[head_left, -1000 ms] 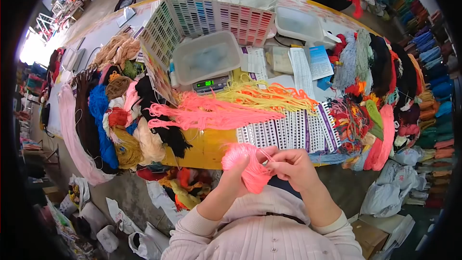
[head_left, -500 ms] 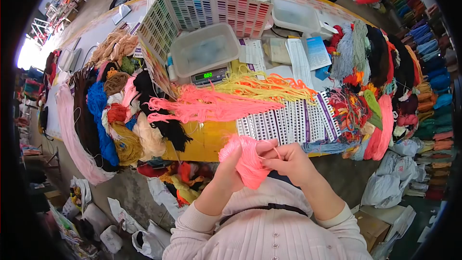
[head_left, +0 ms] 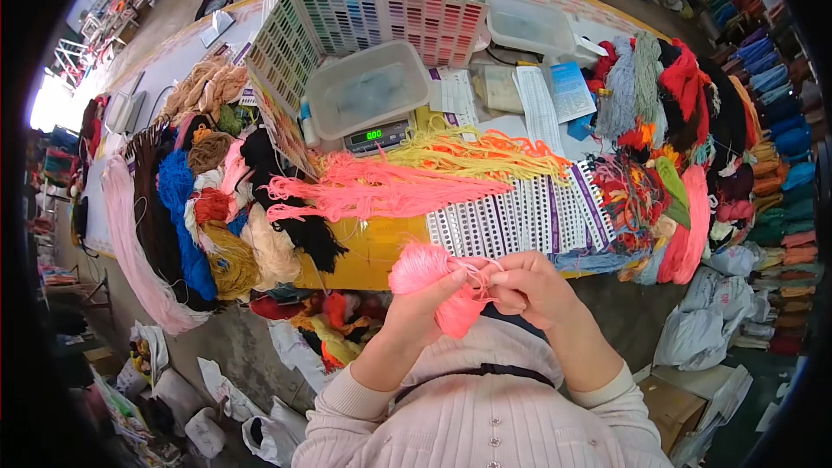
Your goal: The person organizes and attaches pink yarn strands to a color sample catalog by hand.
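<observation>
Skein of pink yarn sits just below the centre of the frame, in front of the pale ribbed top, and we see our left hand clamped around it, thumb pressed across its near side. Our right hand has thumb and forefinger pinched together on a few strands at the skein's right edge. Half a second ago those fingers stood close against the skein with one small loop showing; now they have drawn a little off it, and several slack loops span the space between the left thumb and the right fingertips. For the work in hand, we take this to mean that some strands are being teased away while the left grip keeps the rest bunched; we cannot tell whether a loose end or a tie is involved.

On the table, at mid-frame, the coral-pink hank lies unmoved, its narrow end reaching the punched cards. The scale above it reads 0.00, unchanged. At the upper right of the frame, a red bundle now lies among the yarns, near where red yarn hung blurred in the air.
</observation>
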`<action>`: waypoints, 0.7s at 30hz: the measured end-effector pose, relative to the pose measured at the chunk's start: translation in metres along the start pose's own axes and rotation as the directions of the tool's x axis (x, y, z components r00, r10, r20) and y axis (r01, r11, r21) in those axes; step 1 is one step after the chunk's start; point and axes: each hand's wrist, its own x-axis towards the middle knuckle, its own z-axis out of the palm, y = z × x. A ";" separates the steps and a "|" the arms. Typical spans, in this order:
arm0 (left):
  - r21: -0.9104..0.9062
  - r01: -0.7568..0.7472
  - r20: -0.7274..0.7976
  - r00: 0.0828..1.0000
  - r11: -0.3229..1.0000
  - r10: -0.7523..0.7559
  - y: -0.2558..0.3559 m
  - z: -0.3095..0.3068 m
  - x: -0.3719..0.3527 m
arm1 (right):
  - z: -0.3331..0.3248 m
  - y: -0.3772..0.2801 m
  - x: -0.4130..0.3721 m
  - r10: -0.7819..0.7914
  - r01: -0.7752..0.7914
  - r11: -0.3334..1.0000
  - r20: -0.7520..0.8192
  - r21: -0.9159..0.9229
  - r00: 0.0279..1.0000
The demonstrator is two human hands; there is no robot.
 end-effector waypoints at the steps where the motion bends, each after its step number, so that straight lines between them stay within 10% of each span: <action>1: -0.017 0.004 0.008 1.000 1.000 -0.003 0.001 0.001 0.000 | -0.002 -0.001 0.000 0.007 -0.007 1.000 0.031 0.001 1.000; 8: -0.006 -0.007 -0.032 0.999 1.000 0.007 -0.003 -0.010 0.002 | 0.001 0.007 0.009 -0.087 0.057 0.905 -0.053 -0.421 0.995; 15: -0.062 -0.029 0.051 0.998 0.998 0.032 -0.002 -0.013 0.002 | -0.010 0.000 0.008 -0.079 0.079 0.996 -0.008 0.046 0.997; 21: -0.052 -0.008 0.201 0.980 0.999 0.018 -0.001 -0.012 0.004 | 0.004 0.004 0.010 -0.084 0.045 0.926 -0.088 -0.375 0.993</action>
